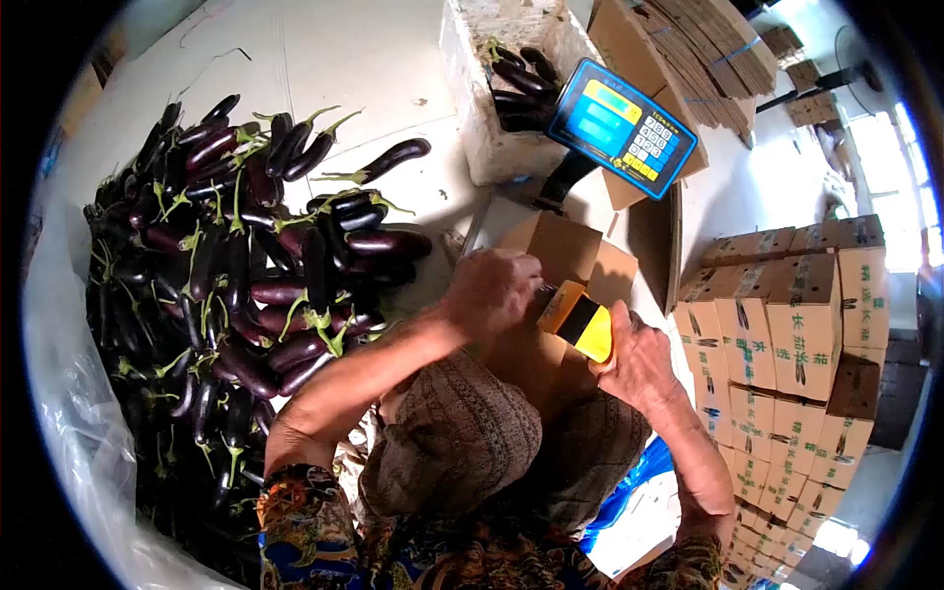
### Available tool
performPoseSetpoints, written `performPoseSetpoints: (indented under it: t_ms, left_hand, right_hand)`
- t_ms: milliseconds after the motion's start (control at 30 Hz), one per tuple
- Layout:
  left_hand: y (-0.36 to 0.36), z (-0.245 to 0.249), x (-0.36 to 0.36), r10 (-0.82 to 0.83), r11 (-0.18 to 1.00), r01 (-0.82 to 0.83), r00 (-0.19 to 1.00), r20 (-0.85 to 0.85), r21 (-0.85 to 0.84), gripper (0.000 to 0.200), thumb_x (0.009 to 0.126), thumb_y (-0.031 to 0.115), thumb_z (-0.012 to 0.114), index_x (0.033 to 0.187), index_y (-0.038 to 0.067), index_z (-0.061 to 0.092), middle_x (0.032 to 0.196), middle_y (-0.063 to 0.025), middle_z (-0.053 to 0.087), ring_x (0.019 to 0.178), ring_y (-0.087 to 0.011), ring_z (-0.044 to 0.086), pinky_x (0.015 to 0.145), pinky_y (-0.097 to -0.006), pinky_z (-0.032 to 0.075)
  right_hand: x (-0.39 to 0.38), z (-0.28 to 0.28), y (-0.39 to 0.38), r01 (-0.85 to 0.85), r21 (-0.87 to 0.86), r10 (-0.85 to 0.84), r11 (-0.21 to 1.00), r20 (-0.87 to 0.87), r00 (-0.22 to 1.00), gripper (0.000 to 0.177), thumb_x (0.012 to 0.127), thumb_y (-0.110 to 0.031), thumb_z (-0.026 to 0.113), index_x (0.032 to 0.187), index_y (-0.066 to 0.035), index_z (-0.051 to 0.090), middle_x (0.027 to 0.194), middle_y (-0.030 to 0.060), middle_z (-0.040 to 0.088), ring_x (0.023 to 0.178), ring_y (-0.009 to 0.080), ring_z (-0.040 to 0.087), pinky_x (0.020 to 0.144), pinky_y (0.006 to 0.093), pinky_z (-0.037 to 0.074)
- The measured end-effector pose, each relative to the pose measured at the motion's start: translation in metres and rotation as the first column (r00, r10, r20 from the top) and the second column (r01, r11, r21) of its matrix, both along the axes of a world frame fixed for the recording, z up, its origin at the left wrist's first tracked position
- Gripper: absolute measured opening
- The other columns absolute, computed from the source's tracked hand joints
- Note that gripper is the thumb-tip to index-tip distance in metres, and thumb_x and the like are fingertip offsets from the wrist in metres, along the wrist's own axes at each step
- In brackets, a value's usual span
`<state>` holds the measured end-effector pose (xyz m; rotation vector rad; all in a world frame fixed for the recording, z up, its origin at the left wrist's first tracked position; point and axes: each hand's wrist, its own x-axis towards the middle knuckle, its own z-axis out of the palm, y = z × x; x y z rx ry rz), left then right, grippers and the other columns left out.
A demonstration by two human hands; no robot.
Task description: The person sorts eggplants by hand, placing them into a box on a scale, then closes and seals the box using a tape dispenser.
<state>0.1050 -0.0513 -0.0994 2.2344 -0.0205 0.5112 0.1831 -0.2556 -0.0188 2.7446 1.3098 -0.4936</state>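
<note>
My right hand [639,359] is wrapped round a yellow, orange and black tape dispenser [580,320], held over a cardboard box [562,246]. Just to its left is my left hand [492,287], its fingers curled in a pinch close to the dispenser's orange end. What lies between those fingertips is too small to make out. The box stands in front of my knees, partly hidden by my hands and the dispenser.
A large heap of eggplants [236,265] lies at left. A foam box [492,128] with several eggplants stands ahead, beside a scale display [624,128]. Printed cartons [801,324] are stacked at right; flattened cardboard [708,44] lies behind. Clear plastic sheeting [74,393] edges the heap.
</note>
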Motion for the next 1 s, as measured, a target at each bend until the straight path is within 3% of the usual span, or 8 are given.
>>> performPoseSetpoints:
  t_ms: [67, 200, 267, 300, 400, 667, 967, 1000]
  left_hand:
    - [-0.004, -0.002, -0.005, -0.006, 1.000, 0.009, 0.992, -0.127, 0.020, 0.011, 0.082, 0.014, 0.055, 0.073, 0.007, 0.054, 0.065, -0.0102, 0.054, 0.061, -0.0304, 0.057, 0.062, -0.0432, 0.048]
    - [-0.024, 0.098, -0.011, -0.158, 0.980, 0.180, 0.963, 0.219, -0.086, 0.009, 0.080, 0.018, 0.058, 0.079, 0.009, 0.059, 0.069, -0.0075, 0.057, 0.066, -0.0274, 0.060, 0.068, -0.0417, 0.049]
    - [-0.001, 0.083, 0.008, -0.238, 0.967, 0.255, 0.892, 0.384, 0.007, 0.013, 0.082, 0.022, 0.059, 0.082, 0.009, 0.062, 0.076, -0.0073, 0.062, 0.074, -0.0269, 0.063, 0.069, -0.0400, 0.050]
    - [0.015, 0.065, 0.004, -0.180, 0.942, 0.179, 0.983, 0.021, -0.283, 0.016, 0.086, 0.023, 0.060, 0.087, 0.008, 0.065, 0.082, -0.0079, 0.065, 0.075, -0.0224, 0.065, 0.067, -0.0349, 0.050]
    - [0.035, 0.020, -0.006, -0.223, 0.741, 0.064, 0.963, -0.155, -0.669, 0.023, 0.092, 0.025, 0.059, 0.095, 0.003, 0.066, 0.078, -0.0026, 0.064, 0.070, -0.0102, 0.062, 0.067, -0.0274, 0.049]
    - [0.109, -0.076, 0.098, 0.156, 0.492, -0.157, 0.984, -0.090, -0.856, 0.023, 0.096, 0.015, 0.054, 0.101, -0.006, 0.062, 0.074, -0.0050, 0.057, 0.069, -0.0124, 0.056, 0.069, -0.0290, 0.049]
    - [0.125, -0.140, 0.190, 0.370, 0.742, -0.413, 0.909, -0.190, -0.529, 0.038, 0.093, 0.013, 0.057, 0.130, 0.011, 0.054, 0.067, -0.0067, 0.060, 0.060, -0.0164, 0.059, 0.060, -0.0339, 0.051]
    - [0.126, -0.144, 0.191, 0.484, 0.854, -0.492, 0.870, -0.092, -0.167, 0.053, 0.089, 0.026, 0.064, 0.137, 0.016, 0.045, 0.064, -0.0115, 0.062, 0.057, -0.0223, 0.061, 0.056, -0.0378, 0.050]
  right_hand:
    - [0.003, -0.003, 0.011, -0.041, -0.056, 0.042, 0.998, 0.017, 0.999, 0.051, 0.065, -0.012, 0.068, 0.107, 0.001, 0.042, 0.076, 0.0213, 0.062, 0.062, 0.0363, 0.064, 0.058, 0.0416, 0.053]
    - [0.010, -0.038, 0.011, -0.143, -0.085, 0.145, 0.986, 0.018, 0.989, 0.058, 0.068, -0.018, 0.070, 0.116, 0.002, 0.043, 0.075, 0.0193, 0.064, 0.066, 0.0328, 0.066, 0.058, 0.0411, 0.054]
    - [0.011, -0.005, 0.026, -0.002, -0.351, -0.015, 0.936, -0.046, 0.999, 0.058, 0.066, -0.019, 0.068, 0.115, 0.001, 0.044, 0.076, 0.0189, 0.066, 0.062, 0.0332, 0.066, 0.060, 0.0420, 0.055]
    - [0.010, -0.009, 0.013, 0.007, -0.153, -0.005, 0.988, 0.015, 1.000, 0.055, 0.065, -0.018, 0.068, 0.112, 0.000, 0.045, 0.079, 0.0191, 0.066, 0.064, 0.0339, 0.067, 0.062, 0.0412, 0.056]
    - [0.008, -0.015, 0.008, -0.040, -0.045, 0.043, 0.998, 0.059, 0.997, 0.051, 0.064, -0.017, 0.067, 0.107, -0.001, 0.044, 0.077, 0.0190, 0.064, 0.064, 0.0349, 0.066, 0.061, 0.0405, 0.056]
    - [0.007, -0.010, 0.009, 0.006, -0.003, -0.006, 1.000, -0.022, 1.000, 0.040, 0.067, -0.015, 0.066, 0.099, -0.002, 0.044, 0.082, 0.0220, 0.061, 0.062, 0.0358, 0.065, 0.051, 0.0432, 0.054]
    - [0.018, -0.018, -0.004, -0.031, 0.092, 0.037, 0.995, -0.072, 0.997, 0.048, 0.064, -0.014, 0.072, 0.103, -0.002, 0.046, 0.086, 0.0192, 0.058, 0.070, 0.0337, 0.064, 0.052, 0.0430, 0.052]
    - [0.016, -0.014, 0.000, -0.012, 0.082, 0.019, 0.997, -0.085, 0.996, 0.049, 0.063, -0.014, 0.073, 0.104, -0.002, 0.047, 0.086, 0.0185, 0.057, 0.070, 0.0336, 0.064, 0.053, 0.0427, 0.053]
